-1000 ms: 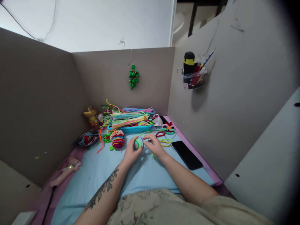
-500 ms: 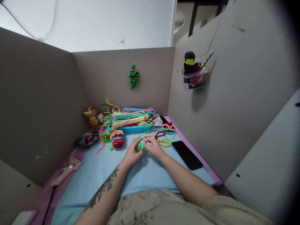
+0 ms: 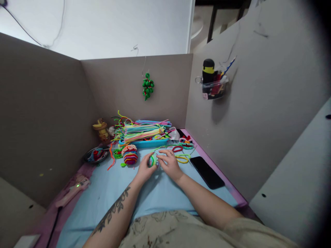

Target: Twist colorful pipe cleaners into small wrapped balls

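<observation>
My left hand is closed around a small rounded pipe-cleaner piece in green, mint and lilac. From the right, my right hand meets its edge with thumb and fingertips pinched together; exactly which strand they grip is hidden. Behind the fingers runs a thin green pipe cleaner. To the left stands a striped pipe-cleaner ball with a peach, beaded-looking top. Red and yellow pipe-cleaner loops lie just right of my right hand.
A blue tray heaped with pipe cleaners stands at the back. A black phone lies right, a dark bowl and pink glue-gun-like tool left. Partition walls enclose the table; a green ornament and clear holder hang there.
My right hand has turned slightly, its fingers stretching further over and lower against the piece's right side. The left hand keeps its hold. The whole view has shifted slightly.
</observation>
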Demonstrator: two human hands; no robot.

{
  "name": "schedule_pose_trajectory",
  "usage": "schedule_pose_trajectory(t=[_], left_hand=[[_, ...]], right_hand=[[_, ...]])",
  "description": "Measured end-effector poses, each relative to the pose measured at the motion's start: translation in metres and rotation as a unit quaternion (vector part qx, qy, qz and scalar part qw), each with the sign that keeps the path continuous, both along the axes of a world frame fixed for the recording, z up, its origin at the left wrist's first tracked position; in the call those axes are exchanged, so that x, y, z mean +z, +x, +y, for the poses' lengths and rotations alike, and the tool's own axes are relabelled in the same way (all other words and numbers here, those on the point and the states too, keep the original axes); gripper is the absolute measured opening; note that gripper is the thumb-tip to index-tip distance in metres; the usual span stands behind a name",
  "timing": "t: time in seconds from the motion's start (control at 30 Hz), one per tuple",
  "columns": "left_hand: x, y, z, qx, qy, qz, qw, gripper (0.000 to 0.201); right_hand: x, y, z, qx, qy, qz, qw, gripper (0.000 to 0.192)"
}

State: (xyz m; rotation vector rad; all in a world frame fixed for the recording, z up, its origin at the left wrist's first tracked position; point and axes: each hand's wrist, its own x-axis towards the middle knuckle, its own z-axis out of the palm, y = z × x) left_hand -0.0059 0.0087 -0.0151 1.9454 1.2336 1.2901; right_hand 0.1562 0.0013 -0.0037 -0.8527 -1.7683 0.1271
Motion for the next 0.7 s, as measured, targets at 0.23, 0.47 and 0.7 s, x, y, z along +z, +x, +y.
schedule_pose_trajectory(t=[0.23,0.47,0.7], left_hand=[[-0.0015,-0.0006,0.0008,0.004,0.005,-0.005,1.0,0.057],[0.0011,0.001,-0.0009,0.006,0.015,-0.004,1.0,0.057],[0.0009,0.0006,-0.001,-0.004,0.023,0.006,1.0,0.056]], right_hand=[[0.0005,-0.0002,-0.0032,-0.007,-0.013,-0.06,0.998,0.027],[0.0022,-0.0025,-0.0074,-0.038,-0.009,-0.096,0.995,0.03],[0.003,-0.0029,-0.0094,-0.034,-0.013,-0.092,0.995,0.031]])
